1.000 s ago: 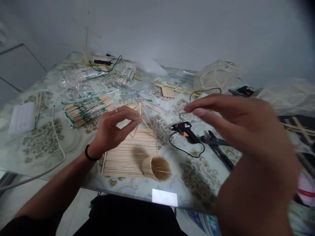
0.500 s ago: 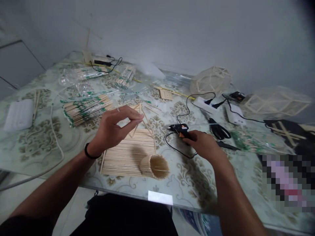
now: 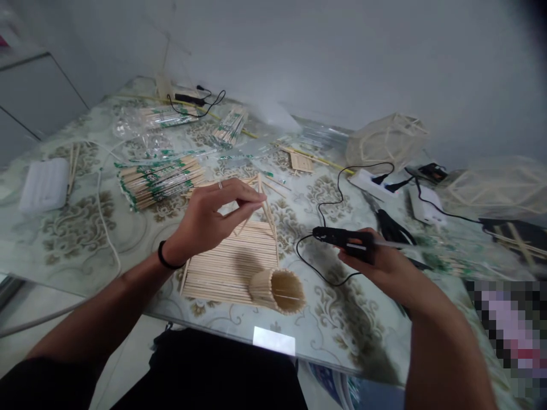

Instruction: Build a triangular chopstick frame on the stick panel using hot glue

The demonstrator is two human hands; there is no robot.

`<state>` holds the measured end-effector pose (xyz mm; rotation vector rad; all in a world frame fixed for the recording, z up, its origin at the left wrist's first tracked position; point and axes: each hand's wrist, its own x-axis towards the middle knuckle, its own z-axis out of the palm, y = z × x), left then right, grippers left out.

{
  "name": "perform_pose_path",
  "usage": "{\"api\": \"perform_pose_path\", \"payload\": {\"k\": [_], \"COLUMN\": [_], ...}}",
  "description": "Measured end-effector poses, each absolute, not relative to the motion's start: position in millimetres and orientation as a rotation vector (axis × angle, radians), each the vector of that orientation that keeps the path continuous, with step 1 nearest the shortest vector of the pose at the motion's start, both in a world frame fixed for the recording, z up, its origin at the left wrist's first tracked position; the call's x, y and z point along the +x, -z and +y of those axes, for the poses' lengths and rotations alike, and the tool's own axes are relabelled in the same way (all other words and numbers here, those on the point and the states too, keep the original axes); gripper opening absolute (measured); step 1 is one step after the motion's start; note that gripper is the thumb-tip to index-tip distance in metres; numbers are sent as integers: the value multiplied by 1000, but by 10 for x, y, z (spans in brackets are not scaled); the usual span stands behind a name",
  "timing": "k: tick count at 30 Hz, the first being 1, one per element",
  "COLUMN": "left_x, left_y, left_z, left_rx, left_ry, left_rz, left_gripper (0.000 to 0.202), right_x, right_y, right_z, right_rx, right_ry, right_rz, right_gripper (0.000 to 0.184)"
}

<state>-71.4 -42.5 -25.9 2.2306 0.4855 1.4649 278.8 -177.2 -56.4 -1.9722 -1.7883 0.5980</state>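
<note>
Left hand [image 3: 216, 217]: finger and thumb narrowed on thin sticks [image 3: 268, 213], near their peak, over the mat's [image 3: 226, 259] far right corner. Right hand [image 3: 382, 257]: wrapped round the glue gun's [image 3: 342, 239] handle, above the table [image 3: 325, 330], right of the mat. Sticks look light, stiff, joints probably fragile; pinch softly near the peak. Gun likely light, hard plastic, cord dragging; grip the handle, avoid the nozzle.

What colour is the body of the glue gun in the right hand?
The glue gun is mostly black, seen best in the head view.
</note>
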Motion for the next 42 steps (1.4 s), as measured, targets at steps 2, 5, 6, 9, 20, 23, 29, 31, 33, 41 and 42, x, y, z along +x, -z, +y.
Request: {"api": "perform_pose_path", "payload": {"k": [2, 5, 6, 9, 20, 23, 29, 31, 33, 41, 42], "left_x": [-710, -702, -699, -696, -724, -733, -764, -778, -794, -848, -851], "left_y": [251, 248, 251, 273, 282, 276, 279, 281, 284, 288, 286], "left_z": [-427, -430, -431, -437, -422, -410, -393, -386, -376, -339, -338], "left_rx": [2237, 2250, 2255, 2240, 2177, 2195, 2245, 2256, 2273, 2219, 2202], "left_ry": [-1475, -1504, -1511, -1516, -1446, -1416, -1426, -1425, -1412, -1282, -1270], "left_rz": [484, 473, 473, 508, 578, 583, 551, 542, 521, 493, 485], "left_gripper": [6, 7, 7, 12, 20, 16, 19, 21, 24, 30, 29], "right_x": [2633, 2371, 2291, 2096, 1788, 1751, 1698, 1714, 1738, 1772, 1764], "right_y": [428, 260, 224, 178, 415, 499, 541, 502, 434, 188, 170], "right_z": [-1810, -1829, -1827, -1803, -1493, -1450, -1423, -1428, -1441, -1511, -1508], "right_rx": [-1985, -1967, -1954, -1899, -1640, -1567, -1561, -1567, -1563, -1388, -1339], "right_ry": [-624, -691, -727, -818, -1059, -1118, -1119, -1084, -1049, -977, -970], "right_rz": [-1772, -1774, -1786, -1828, -1994, -2013, -1976, -1969, -1929, -1691, -1683], "right_gripper": [37, 33, 33, 36, 34, 37, 40, 39, 40, 34, 32]}}
